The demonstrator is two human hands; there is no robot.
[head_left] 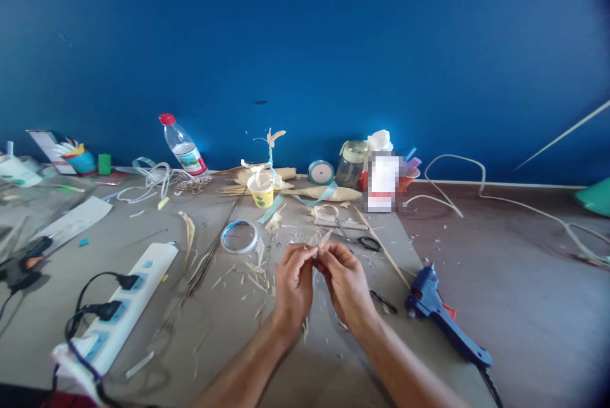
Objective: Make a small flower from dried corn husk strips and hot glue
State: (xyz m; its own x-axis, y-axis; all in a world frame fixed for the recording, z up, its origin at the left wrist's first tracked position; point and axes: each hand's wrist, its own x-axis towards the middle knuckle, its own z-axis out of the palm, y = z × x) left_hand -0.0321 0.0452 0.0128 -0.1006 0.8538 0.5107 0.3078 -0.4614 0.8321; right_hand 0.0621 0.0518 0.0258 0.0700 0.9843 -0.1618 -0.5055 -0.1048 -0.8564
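Note:
In the middle of the head view my left hand [293, 278] and my right hand [344, 278] meet at the fingertips above the table. Both are closed in a pinch on a small pale strip of dried husk [325, 239], whose pointed ends stick up beyond the fingers. Its lower part is hidden by my fingers. Husk scraps [255, 281] lie scattered around and under my hands. To the left of my left hand is a roll of clear tape [222, 238]. Black-handled scissors [369, 243] lie just beyond my right hand.
A blue glue gun [441, 312] lies at the right, its cord running toward me. A white power strip [131, 297] with black plugs is at the left. Along the wall stand a tilted bottle [185, 150], a yellow cup [262, 196] with a wrapped stem, and a jar [350, 170].

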